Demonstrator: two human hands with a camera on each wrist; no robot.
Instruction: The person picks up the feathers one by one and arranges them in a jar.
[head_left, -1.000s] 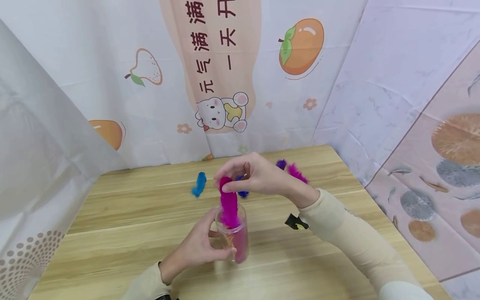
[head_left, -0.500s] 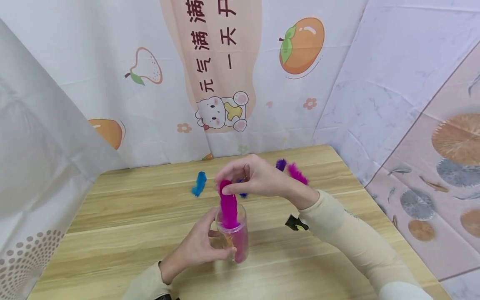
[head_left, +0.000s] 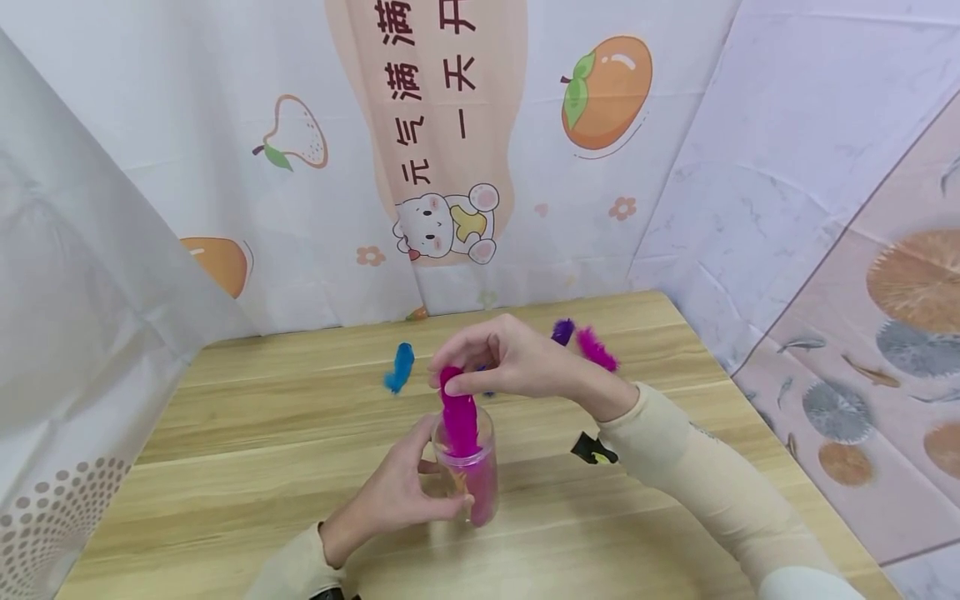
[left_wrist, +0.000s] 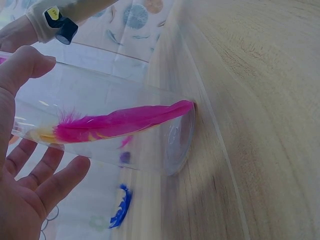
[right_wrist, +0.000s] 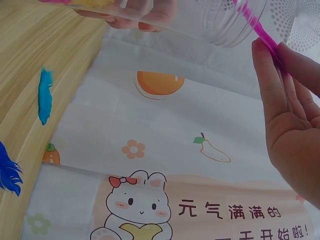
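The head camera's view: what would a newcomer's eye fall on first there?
Probably the bright magenta feather, near the lower middle, pinched by the right hand, its lower end inside the clear cylindrical jar held by the left hand. Next, perhaps, the large orange cartoon fruit, printed on the white backdrop at upper right.

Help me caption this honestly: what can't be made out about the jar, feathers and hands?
Right wrist: the left edge cuts off part of the dark blue feather.
Head: the right hand covers most of that feather and part of the held magenta feather.
Left wrist: the rim of the jar is out of sight beyond the left hand, which the left edge crops.
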